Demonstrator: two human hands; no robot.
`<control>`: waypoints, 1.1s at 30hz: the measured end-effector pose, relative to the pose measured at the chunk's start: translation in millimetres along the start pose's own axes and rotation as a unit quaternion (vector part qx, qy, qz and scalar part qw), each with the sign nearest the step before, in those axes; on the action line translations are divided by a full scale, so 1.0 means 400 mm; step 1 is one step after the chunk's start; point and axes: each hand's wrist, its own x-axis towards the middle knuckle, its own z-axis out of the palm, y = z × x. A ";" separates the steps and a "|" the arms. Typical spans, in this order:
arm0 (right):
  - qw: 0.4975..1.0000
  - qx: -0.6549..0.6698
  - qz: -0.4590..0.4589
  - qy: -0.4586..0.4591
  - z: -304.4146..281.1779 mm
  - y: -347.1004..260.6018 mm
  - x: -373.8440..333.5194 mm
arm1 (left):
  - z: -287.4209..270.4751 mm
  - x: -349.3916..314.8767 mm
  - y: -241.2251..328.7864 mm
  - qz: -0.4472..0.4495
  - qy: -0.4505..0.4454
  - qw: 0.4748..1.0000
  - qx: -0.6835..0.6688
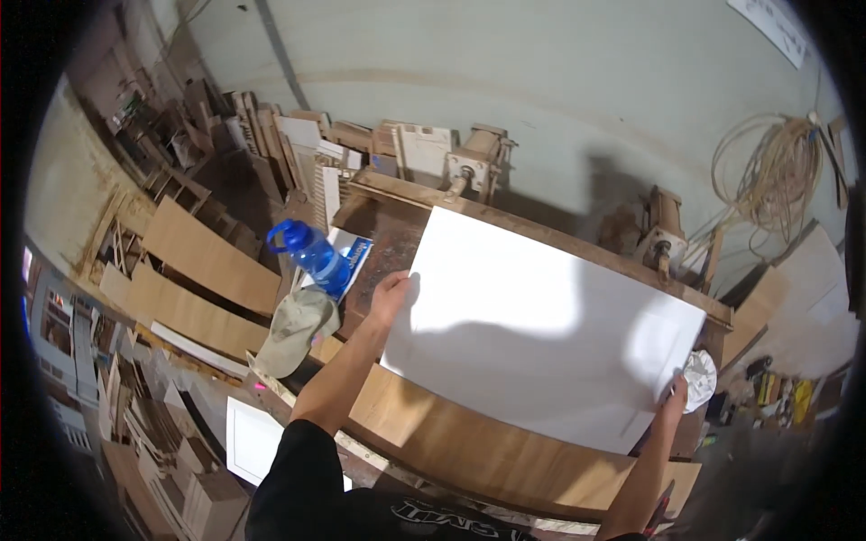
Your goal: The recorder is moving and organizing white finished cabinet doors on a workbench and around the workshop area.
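Note:
A large white rectangular panel [532,352] lies across the workbench in front of me, with shadows over its surface. My left hand [391,296] is closed on its left edge. At the panel's lower right edge, my right hand [673,397] has its fingers closed around the rim. Under the near side of the white panel shows a long wood-grain board [415,417]. Right beside my right hand is a crumpled silvery-white round thing [701,380] whose kind I cannot make out.
Left of the panel stand a blue water bottle [317,256] and a khaki cap [301,330]. Two pneumatic cylinders [474,162] sit along the bench's far rail. A coiled hose [767,176] hangs on the wall. Curved wooden panels [212,257] lie at the left; a framed white panel [255,440] is lower left.

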 end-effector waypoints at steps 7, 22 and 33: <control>0.995 0.082 0.002 0.061 -0.122 -0.161 -0.247 | -0.053 -0.184 0.101 0.223 0.007 0.975 -0.004; 0.995 -0.074 0.057 -0.042 -0.270 -0.320 -0.736 | -0.301 -0.530 0.026 0.165 0.033 0.961 -0.218; 0.922 0.021 0.348 -0.167 -0.447 -0.188 -1.031 | -0.728 -0.927 -0.219 -0.151 -0.089 0.980 -0.091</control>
